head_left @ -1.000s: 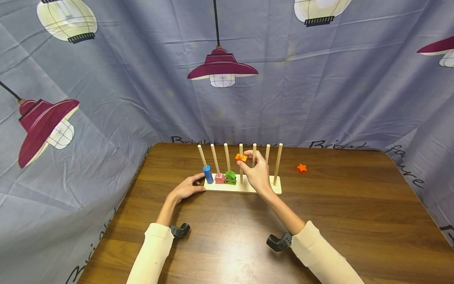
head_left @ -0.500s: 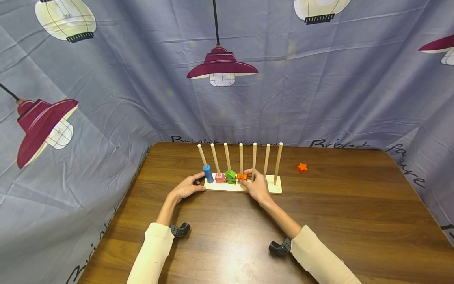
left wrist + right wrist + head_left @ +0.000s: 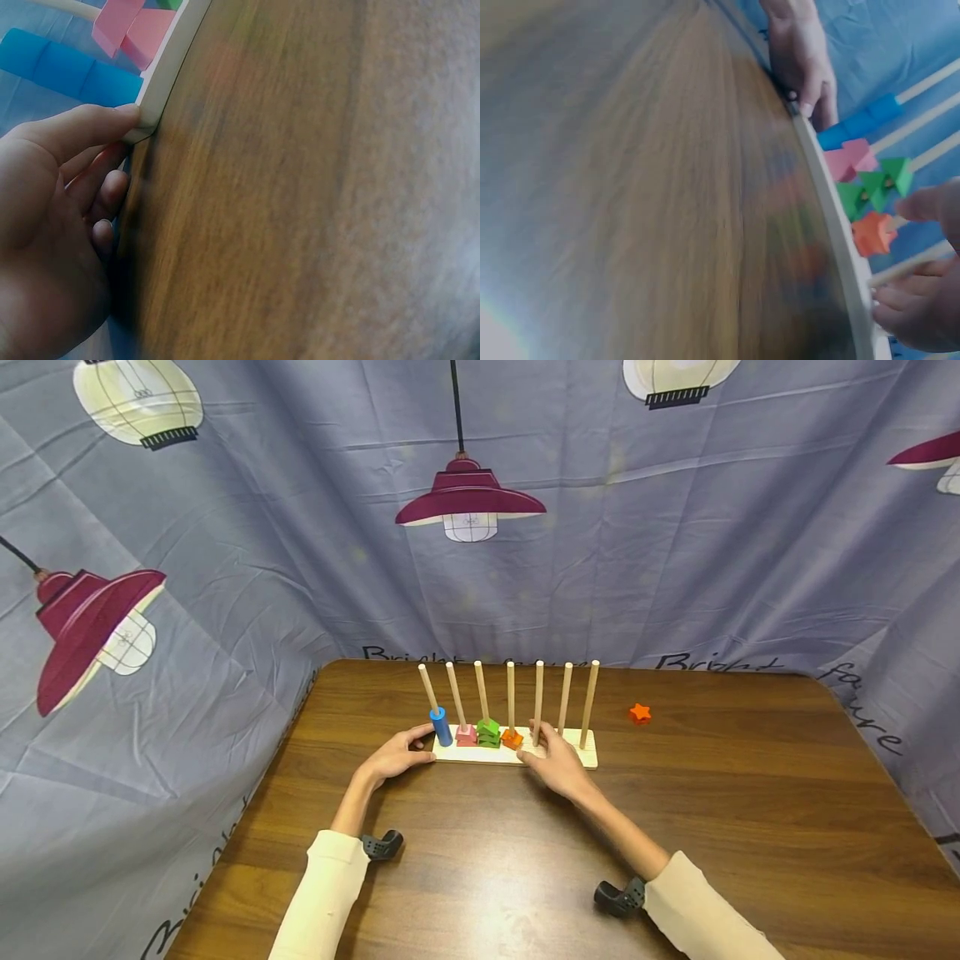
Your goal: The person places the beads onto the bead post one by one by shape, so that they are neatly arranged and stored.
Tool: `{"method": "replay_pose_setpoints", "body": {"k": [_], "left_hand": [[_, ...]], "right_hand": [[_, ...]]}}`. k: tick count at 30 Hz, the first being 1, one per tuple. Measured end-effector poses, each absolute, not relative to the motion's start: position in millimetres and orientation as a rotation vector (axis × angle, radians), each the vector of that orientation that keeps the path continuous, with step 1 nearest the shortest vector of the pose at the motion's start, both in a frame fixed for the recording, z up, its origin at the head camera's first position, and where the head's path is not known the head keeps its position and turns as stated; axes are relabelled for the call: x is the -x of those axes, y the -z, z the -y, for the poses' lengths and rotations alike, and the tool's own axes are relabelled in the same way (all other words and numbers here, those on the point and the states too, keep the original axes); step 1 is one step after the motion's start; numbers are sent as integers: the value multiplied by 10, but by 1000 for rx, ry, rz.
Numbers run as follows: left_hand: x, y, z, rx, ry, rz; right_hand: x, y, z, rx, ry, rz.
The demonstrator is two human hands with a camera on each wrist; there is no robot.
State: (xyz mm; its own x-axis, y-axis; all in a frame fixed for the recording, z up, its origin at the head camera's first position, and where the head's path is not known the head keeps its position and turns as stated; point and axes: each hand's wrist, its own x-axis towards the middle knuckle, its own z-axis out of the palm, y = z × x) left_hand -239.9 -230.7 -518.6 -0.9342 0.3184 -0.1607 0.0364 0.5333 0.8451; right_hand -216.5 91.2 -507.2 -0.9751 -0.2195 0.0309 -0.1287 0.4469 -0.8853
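A pale wooden peg board [image 3: 480, 754] with several upright pegs lies on the table. My left hand [image 3: 393, 757] grips its left end, the thumb [image 3: 90, 129] at the front corner by the blue cylinders [image 3: 71, 67]. Pink pieces [image 3: 466, 737] sit on the second peg and green triangular pieces [image 3: 488, 735] on the third. An orange star [image 3: 512, 740] lies low on the fourth peg, turned slightly. Just right of it is my right hand [image 3: 558, 766], thumb and fingers spread apart around the fifth peg's foot, holding nothing. In the right wrist view the thumb stands off the star [image 3: 872, 232].
Another orange star [image 3: 640, 714] lies on the brown wooden table [image 3: 735, 793], right of the board. The three rightmost pegs [image 3: 566, 697] carry no pieces. A grey curtain [image 3: 600, 568] with printed lamps hangs behind the table.
My right hand lowered the orange star down the fourth peg to the base, then let go and drew back to the right. The left hand stays at the board's end.
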Motion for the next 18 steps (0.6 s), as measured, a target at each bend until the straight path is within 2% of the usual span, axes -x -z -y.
{"method": "replay_pose_setpoints", "body": {"k": [7, 11, 18], "left_hand": [[2414, 5185, 2306, -315, -1356, -2493], [2394, 5150, 2293, -333, -1367, -2485], [2405, 5195, 2306, -326, -1367, -2473]], "right_hand": [[1991, 5027, -1480, 491, 1455, -2650], [2033, 5040, -1888, 436, 1373, -2801], [2269, 5021, -2453, 144, 1348, -3042]]}}
